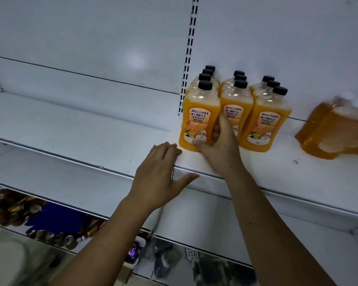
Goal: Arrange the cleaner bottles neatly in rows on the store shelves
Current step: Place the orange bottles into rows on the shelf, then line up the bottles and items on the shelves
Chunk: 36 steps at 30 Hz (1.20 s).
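With the right hand (219, 141) gripping the front-left bottle (196, 118) low on the shelf (277, 174) and the left hand (163, 172) resting loose on its edge, slide it squarely, label forward, level with the other bottles (262, 124).

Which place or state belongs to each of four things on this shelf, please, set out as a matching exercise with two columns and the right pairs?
Column one:
1. left hand
2. right hand
3. left row
4. wrapped pack

Column two:
A. lies farthest right on the shelf
B. stands four black-capped bottles deep
C. rests on the shelf's front edge
D. grips the front bottle of the left row

Pairs: 1-C, 2-D, 3-B, 4-A.
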{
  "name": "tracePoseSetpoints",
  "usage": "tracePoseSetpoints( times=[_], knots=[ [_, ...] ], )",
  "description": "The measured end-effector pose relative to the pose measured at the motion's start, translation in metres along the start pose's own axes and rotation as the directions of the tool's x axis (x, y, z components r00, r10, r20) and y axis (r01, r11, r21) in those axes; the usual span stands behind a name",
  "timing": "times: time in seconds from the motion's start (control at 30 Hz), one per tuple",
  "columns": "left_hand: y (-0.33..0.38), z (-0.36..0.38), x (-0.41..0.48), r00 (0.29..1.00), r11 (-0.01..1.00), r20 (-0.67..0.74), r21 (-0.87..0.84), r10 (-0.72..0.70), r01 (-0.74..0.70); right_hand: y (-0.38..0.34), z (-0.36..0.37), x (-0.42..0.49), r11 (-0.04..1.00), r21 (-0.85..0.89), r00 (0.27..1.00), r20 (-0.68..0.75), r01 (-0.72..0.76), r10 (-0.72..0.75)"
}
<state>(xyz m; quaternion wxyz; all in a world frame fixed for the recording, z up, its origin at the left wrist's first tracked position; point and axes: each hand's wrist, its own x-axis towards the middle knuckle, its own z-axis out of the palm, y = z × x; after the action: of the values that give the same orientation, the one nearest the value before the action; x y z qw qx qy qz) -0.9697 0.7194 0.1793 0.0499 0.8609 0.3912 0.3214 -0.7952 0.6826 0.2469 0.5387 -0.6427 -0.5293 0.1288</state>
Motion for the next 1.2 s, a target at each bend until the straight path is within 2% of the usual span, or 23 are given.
tracePoseSetpoints(
  times=[0.4, 0.57, 0.67, 0.77, 0.9, 1.03, 1.2],
  knots=[
    [0.005, -0.005, -0.002, 0.999, 0.999, 0.019, 0.026, -0.027, 0.027, 0.004, 0.005, 0.007, 0.995, -0.095, 0.998, -0.057, 0.011, -0.017],
    [-0.001, -0.013, -0.002, 0.995, 0.998, 0.093, 0.048, 0.028, -0.033, 0.0, -0.017, -0.022, 0.978, -0.203, 0.988, -0.138, 0.045, -0.075],
    [0.008, -0.016, -0.014, 0.998, 1.0, 0.046, -0.003, 0.03, -0.03, 0.005, -0.045, -0.052, 0.957, -0.29, 0.989, -0.134, 0.016, -0.058],
    [0.039, -0.015, -0.027, 0.998, 0.989, 0.001, -0.132, 0.064, -0.063, 0.016, -0.083, -0.09, 0.921, -0.389, 0.993, -0.105, 0.004, -0.049],
    [0.095, 0.001, -0.035, 0.981, 0.964, 0.034, -0.194, 0.193, -0.183, 0.029, -0.149, -0.144, 0.848, -0.53, 0.994, -0.106, -0.031, -0.03],
    [0.159, 0.025, -0.038, 0.939, 0.933, 0.132, -0.219, 0.317, -0.284, 0.042, -0.218, -0.197, 0.795, -0.593, 0.983, -0.182, -0.127, 0.022],
    [0.251, 0.063, -0.055, 0.869, 0.884, 0.217, -0.258, 0.446, -0.389, 0.064, -0.304, -0.265, 0.771, -0.572, 0.943, -0.315, -0.28, 0.109]
  ],
)
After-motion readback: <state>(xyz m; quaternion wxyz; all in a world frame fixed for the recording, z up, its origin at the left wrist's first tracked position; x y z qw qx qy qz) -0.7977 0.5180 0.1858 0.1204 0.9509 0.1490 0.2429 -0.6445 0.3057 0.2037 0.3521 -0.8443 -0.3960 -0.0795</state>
